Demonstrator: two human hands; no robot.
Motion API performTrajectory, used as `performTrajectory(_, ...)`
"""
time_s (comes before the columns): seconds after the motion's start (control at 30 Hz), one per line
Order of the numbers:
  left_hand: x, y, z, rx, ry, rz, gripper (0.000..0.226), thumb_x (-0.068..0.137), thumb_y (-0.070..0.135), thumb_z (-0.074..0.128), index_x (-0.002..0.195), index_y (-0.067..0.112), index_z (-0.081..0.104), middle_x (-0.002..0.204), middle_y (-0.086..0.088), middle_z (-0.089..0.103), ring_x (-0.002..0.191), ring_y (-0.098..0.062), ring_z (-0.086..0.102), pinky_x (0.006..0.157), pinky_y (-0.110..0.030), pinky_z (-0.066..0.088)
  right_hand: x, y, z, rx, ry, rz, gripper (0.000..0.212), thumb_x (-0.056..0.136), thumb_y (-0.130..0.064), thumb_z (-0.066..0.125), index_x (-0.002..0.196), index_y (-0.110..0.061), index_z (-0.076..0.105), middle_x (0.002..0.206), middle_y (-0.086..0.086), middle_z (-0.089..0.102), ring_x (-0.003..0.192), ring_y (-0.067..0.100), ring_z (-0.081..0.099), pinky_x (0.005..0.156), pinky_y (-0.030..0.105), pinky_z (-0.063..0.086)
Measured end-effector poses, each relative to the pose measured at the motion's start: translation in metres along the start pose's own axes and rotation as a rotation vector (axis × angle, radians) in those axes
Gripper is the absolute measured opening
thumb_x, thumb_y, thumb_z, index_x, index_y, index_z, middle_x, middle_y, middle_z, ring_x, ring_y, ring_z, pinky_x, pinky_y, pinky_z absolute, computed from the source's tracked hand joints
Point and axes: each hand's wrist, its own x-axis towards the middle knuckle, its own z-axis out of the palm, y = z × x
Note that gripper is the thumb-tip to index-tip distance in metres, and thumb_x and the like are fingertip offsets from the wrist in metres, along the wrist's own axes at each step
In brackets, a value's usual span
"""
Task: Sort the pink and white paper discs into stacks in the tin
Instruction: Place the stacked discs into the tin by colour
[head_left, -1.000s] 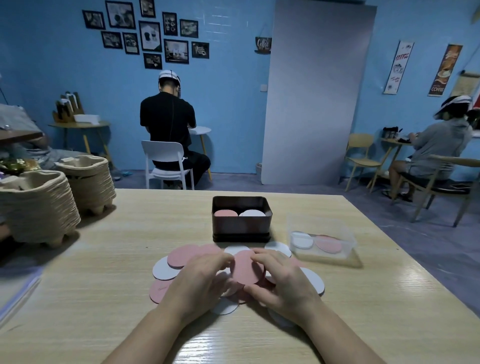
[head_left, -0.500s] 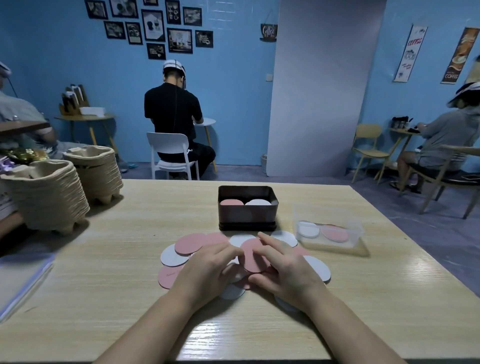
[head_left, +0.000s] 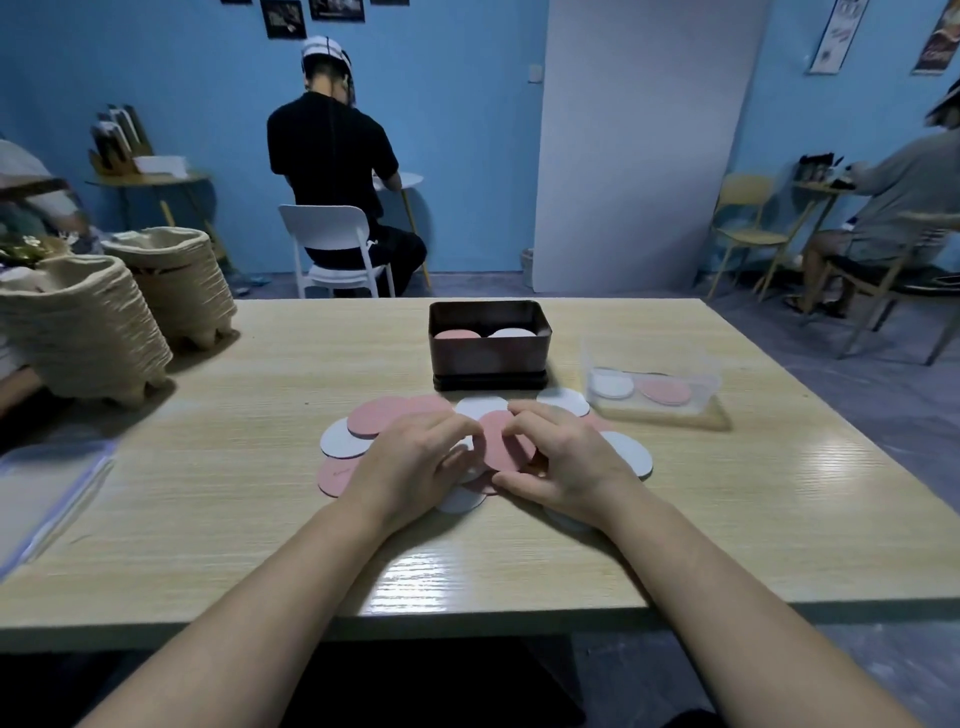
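A dark tin (head_left: 489, 358) stands mid-table with a pink stack (head_left: 457, 334) on its left side and a white stack (head_left: 511, 333) on its right. In front of it lies a loose heap of pink and white paper discs (head_left: 374, 418). Both hands rest on the heap. My left hand (head_left: 415, 460) and my right hand (head_left: 563, 457) pinch a tilted pink disc (head_left: 504, 441) between their fingertips, just above the heap. Several discs are hidden under my palms.
A clear plastic box (head_left: 654, 395) holding a white and a pink disc sits right of the tin. Two stacks of pulp trays (head_left: 88, 327) stand at the table's left. A clear sheet (head_left: 41, 493) lies at the left edge. People sit at other tables behind.
The camera has tipped down and back, so the table's near edge shows now. My fingers have curled tighter round the pink disc, which stays between both hands.
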Motion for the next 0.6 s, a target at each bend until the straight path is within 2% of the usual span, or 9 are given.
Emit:
performTrajectory(0.1,0.001,0.001,0.0,0.004,0.011,-0.026,0.012,0.096,0.024,0.062,0.106,0.018,0.064,0.094,0.002,0.069,0.081,-0.024,0.061,0.067,-0.039,0.052,0.0,-0.001,-0.002,-0.011,0.025,-0.003,0.039,0.078,-0.045,0.079,0.095,-0.016,0.059,0.121,0.005,0.063,0.11,0.023,0.059,0.086,0.037,0.052)
performTrajectory(0.17,0.001,0.001,-0.004,0.012,0.013,-0.048,0.025,0.097,0.034,0.057,0.111,0.015,0.064,0.098,0.0,0.069,0.085,-0.024,0.062,0.069,-0.039,0.052,-0.001,0.0,-0.001,-0.013,0.038,0.008,0.04,0.079,-0.046,0.08,0.098,-0.017,0.06,0.128,0.004,0.062,0.117,0.02,0.058,0.09,0.033,0.051)
performTrajectory(0.23,-0.003,-0.003,-0.009,0.048,-0.008,-0.028,0.026,0.097,0.035,0.058,0.111,0.013,0.064,0.1,0.001,0.067,0.087,-0.022,0.06,0.072,-0.038,0.051,-0.002,0.001,0.0,-0.012,0.044,0.011,0.041,0.08,-0.047,0.079,0.1,-0.016,0.061,0.132,0.003,0.06,0.122,0.019,0.055,0.093,0.03,0.049)
performTrajectory(0.3,-0.01,-0.007,-0.015,0.087,-0.08,-0.045,0.028,0.096,0.041,0.06,0.113,0.019,0.061,0.107,0.005,0.065,0.097,-0.018,0.058,0.083,-0.039,0.05,-0.003,0.0,-0.001,-0.007,0.043,0.016,0.041,0.08,-0.049,0.077,0.101,-0.017,0.06,0.134,0.002,0.059,0.124,0.018,0.054,0.095,0.03,0.048)
performTrajectory(0.4,-0.014,-0.011,-0.017,0.135,-0.212,-0.122,0.05,0.089,0.064,0.056,0.126,0.03,0.054,0.127,0.013,0.06,0.121,-0.012,0.05,0.103,-0.039,0.04,-0.003,-0.001,-0.001,-0.018,0.047,0.026,0.04,0.081,-0.048,0.077,0.103,-0.018,0.061,0.135,0.001,0.058,0.124,0.018,0.053,0.096,0.03,0.048)
performTrajectory(0.47,-0.011,-0.011,-0.015,0.141,-0.244,-0.133,0.059,0.085,0.07,0.054,0.132,0.033,0.051,0.132,0.015,0.057,0.127,-0.011,0.045,0.107,-0.04,0.034,-0.003,-0.001,-0.001,-0.03,0.048,0.027,0.039,0.081,-0.046,0.078,0.102,-0.018,0.061,0.135,0.001,0.058,0.124,0.018,0.053,0.095,0.03,0.049)
performTrajectory(0.6,-0.006,-0.011,-0.015,0.117,-0.253,-0.144,0.061,0.084,0.068,0.056,0.136,0.038,0.049,0.133,0.02,0.056,0.132,-0.008,0.039,0.108,-0.042,0.032,-0.003,-0.001,-0.001,-0.046,0.047,0.05,0.039,0.082,-0.048,0.076,0.103,-0.019,0.061,0.134,-0.001,0.059,0.124,0.017,0.053,0.093,0.03,0.049)
